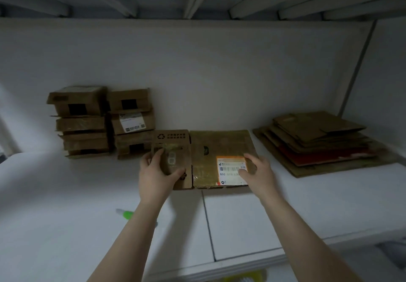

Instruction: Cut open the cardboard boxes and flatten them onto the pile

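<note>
Sealed boxes (pixel 98 123) stand stacked at the bench's (pixel 66 194) back left. Mid-bench, the left hand (pixel 158 174) grips a flap of the opened box (pixel 208 150), likely light and stiff, best held by its edges. The right hand (pixel 258 172) lies on its labelled side, grip unclear. The flattened pile (pixel 318 145) sits at the right edge.
</note>
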